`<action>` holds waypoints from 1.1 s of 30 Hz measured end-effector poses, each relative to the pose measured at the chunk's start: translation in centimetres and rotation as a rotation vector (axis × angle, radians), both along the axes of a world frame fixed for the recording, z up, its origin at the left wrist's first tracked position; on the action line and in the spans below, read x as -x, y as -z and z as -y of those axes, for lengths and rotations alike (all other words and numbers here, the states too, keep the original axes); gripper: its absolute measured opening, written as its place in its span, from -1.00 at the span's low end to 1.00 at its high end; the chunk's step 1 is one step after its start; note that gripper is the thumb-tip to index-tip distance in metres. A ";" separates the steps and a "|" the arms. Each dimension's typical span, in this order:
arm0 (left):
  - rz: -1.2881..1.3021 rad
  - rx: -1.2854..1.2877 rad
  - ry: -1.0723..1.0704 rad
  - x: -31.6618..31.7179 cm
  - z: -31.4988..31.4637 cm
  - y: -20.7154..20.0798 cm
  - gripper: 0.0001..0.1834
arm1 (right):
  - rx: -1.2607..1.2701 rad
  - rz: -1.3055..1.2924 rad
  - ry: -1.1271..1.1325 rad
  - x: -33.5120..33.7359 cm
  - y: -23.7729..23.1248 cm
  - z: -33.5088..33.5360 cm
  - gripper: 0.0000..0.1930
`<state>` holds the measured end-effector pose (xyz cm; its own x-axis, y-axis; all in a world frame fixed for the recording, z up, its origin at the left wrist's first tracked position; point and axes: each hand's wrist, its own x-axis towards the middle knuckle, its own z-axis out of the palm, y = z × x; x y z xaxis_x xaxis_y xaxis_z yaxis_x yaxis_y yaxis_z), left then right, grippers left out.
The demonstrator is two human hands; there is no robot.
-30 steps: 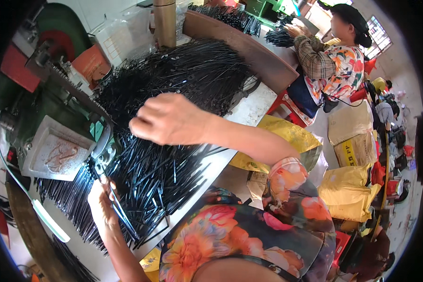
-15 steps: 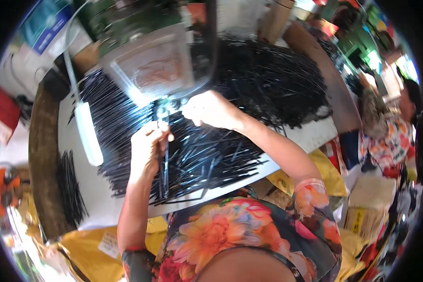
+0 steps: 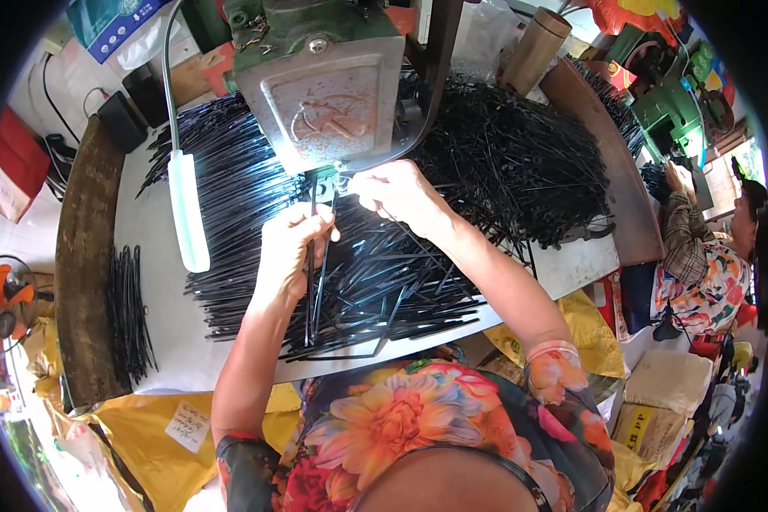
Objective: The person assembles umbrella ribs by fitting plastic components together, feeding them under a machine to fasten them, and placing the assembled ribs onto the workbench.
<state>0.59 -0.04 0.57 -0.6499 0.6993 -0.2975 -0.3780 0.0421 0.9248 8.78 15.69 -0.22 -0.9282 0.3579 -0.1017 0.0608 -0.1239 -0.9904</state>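
**Black rods fed upright into the green press**

Green-painted metal fills the upper middle of the frame: a press (image 3: pixel 320 85) with a worn steel plate on its front, its working point just below that plate. Under and around it a white table (image 3: pixel 158 341) carries a broad heap of black rods (image 3: pixel 503 171), spreading from centre to upper right, with a smaller bundle (image 3: pixel 128 311) lying apart at the left edge.

The left hand (image 3: pixel 292 247), at the centre, is closed around a few thin black rods (image 3: pixel 314 282). Their long axis runs nearly straight up and down the frame, top ends pointing up into the press, lower ends trailing toward the bottom over the heap. The right hand (image 3: pixel 397 192), just right of the press mouth, has its fingertips pinched narrowly at the top end of a rod; what exactly lies between them is too small to tell.

To do this well, I judge the held rods should stay parallel and in line with the press opening, only one tip presented at a time, and both sets of fingertips kept to the side of the working point, not beneath it.

A white-handled lamp (image 3: pixel 188 209) hangs at the left.
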 end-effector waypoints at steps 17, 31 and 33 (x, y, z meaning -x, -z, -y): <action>-0.032 -0.026 -0.019 0.2 -0.5 0.4 -0.91 | -0.032 -0.043 0.004 0.4 0.2 0.3 -0.81; -0.066 0.046 0.031 -0.3 -0.2 0.7 -0.86 | 0.192 -0.035 -0.036 -0.9 -0.2 1.2 -0.87; -0.069 0.007 0.005 -0.5 -0.6 0.8 -0.87 | 0.182 -0.049 -0.018 -0.7 -0.2 1.5 -0.87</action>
<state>1.12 0.52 -0.27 -0.6656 0.7006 -0.2570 -0.3130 0.0506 0.9484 9.45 14.19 -0.01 -0.9398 0.3210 -0.1173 0.0164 -0.3004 -0.9537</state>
